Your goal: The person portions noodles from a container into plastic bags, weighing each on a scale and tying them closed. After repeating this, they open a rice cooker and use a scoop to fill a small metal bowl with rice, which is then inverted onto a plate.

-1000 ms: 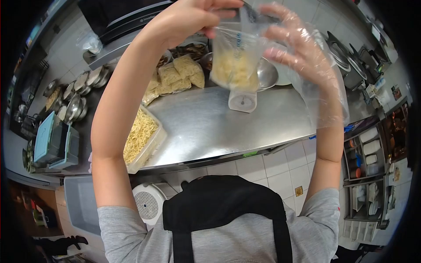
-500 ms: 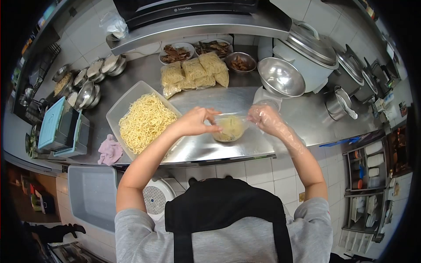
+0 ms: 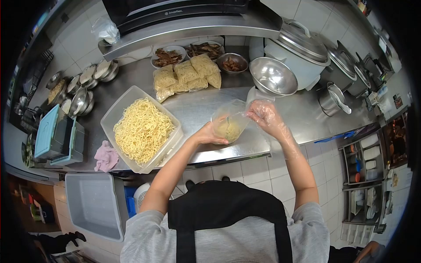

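Clear plastic bag of pale yellow food (image 3: 230, 128), tilted, right here over the shiny steel counter (image 3: 197, 105), between the two hands! The left hand (image 3: 212, 134) is part-closed, cupping its lower side, some fingers hidden behind the film. The right hand (image 3: 265, 117), in a loose transparent glove, has its fingers closed in a pinch at the upper corner, the exact fingertip contact hard to make out. Contents look blurry through cloudy, creased plastic, bunched low; small bluish print, unreadable. Whether the base touches the counter, can't tell.
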The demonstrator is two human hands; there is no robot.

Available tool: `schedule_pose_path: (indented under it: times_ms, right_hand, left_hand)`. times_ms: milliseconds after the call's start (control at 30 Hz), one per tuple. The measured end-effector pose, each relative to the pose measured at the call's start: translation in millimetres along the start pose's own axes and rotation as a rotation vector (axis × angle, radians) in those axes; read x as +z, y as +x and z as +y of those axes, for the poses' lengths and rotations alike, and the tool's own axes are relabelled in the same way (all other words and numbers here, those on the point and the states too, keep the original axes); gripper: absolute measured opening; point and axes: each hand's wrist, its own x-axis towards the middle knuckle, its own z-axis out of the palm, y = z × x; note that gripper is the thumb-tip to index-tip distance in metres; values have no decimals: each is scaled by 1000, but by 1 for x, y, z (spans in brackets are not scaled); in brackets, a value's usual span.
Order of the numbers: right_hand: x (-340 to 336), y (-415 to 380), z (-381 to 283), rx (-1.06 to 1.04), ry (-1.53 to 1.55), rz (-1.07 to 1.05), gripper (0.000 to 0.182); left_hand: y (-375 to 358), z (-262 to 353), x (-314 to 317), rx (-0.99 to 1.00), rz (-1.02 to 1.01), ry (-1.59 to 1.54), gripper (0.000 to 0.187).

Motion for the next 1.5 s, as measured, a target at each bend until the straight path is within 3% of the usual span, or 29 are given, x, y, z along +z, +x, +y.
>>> schedule_pose_path:
  times_ms: [33,100,133,200,267,333,367,433,467,500,567,633,667,700,800,833,867,900,967,1067,1133,1167,1233,1267,1333,1400,1433,1467,1500]
  right_hand:
    - [-1,-2,2,1,-2,-2,17]
    - [-1,-11,4,137,556,256,48]
    - [3,-21,15,133,558,249,48]
    - [24,-53,45,316,1100,26,86]
    - [60,-67,31,394,672,-158,96]
    - [102,-64,30,221,366,-42,84]
    - [113,-60,34,222,370,-45,84]
    - [126,-43,35,422,833,-11,71]
    - [131,-39,33,331,678,202,52]
    - [132,-40,34,330,684,200,52]
    - [132,-48,35,106,129,231,39]
    - [168,-67,46,137,83,302,35]
    - [182,-74,50,166,34,375,31]
    - [185,-72,49,167,37,369,31]
    - [197,-62,63,92,24,308,32]
    - [219,-59,84,146,21,457,32]
    - [230,-54,96,198,17,608,32]
    - [225,-45,94,196,10,615,32]
    - [204,-21,73,382,597,632,28]
    - [161,7,22,566,638,488,20]
    - [168,6,29,513,554,476,18]
    - [172,6,32,455,472,459,16]
    - [173,3,36,496,600,423,16]
    - [173,1,38,534,728,382,16]
    - [149,3,28,567,548,218,19]
    - [147,0,21,526,408,171,25]
    - [155,-12,29,345,522,238,24]
    - [160,-3,43,528,236,-94,25]
    - [207,-17,76,301,508,245,22]
  left_hand:
    - [4,2,3,-7,43,-30,100]
    - [6,7,7,-17,95,-64,92]
    - [5,11,7,-42,125,-60,84]
    - [3,11,9,-72,161,-56,76]
    - [4,7,13,123,279,-73,62]
    - [1,7,15,117,289,-64,53]
    - [-1,6,16,113,305,-52,44]
    - [-5,-1,18,143,376,-2,34]
    - [-7,-5,18,181,442,51,26]
    - [-11,-6,20,176,444,55,26]
    - [-18,-8,30,118,559,131,19]
    - [-18,-8,45,120,602,100,16]
    - [-19,-8,48,115,605,260,17]
    - [-20,-8,51,111,603,421,18]
    - [-4,-20,47,107,692,429,18]
    - [4,-25,42,92,771,408,13]
    - [12,-18,36,74,819,189,13]
    - [17,-16,31,84,817,189,13]
    - [26,-12,23,60,874,-1,14]
    - [22,-9,7,-141,802,-317,23]
    - [18,-11,-3,-354,682,-553,31]
    - [16,-10,-5,-353,676,-552,31]
    - [8,-5,-7,-174,407,-60,32]
    - [8,-14,-7,-162,427,43,30]
    - [5,-13,0,-164,397,199,24]
    - [6,-35,16,27,467,222,24]
    - [5,-25,16,-108,427,280,23]
    - [9,-37,16,-127,445,249,23]
    - [8,-41,12,-128,432,85,21]
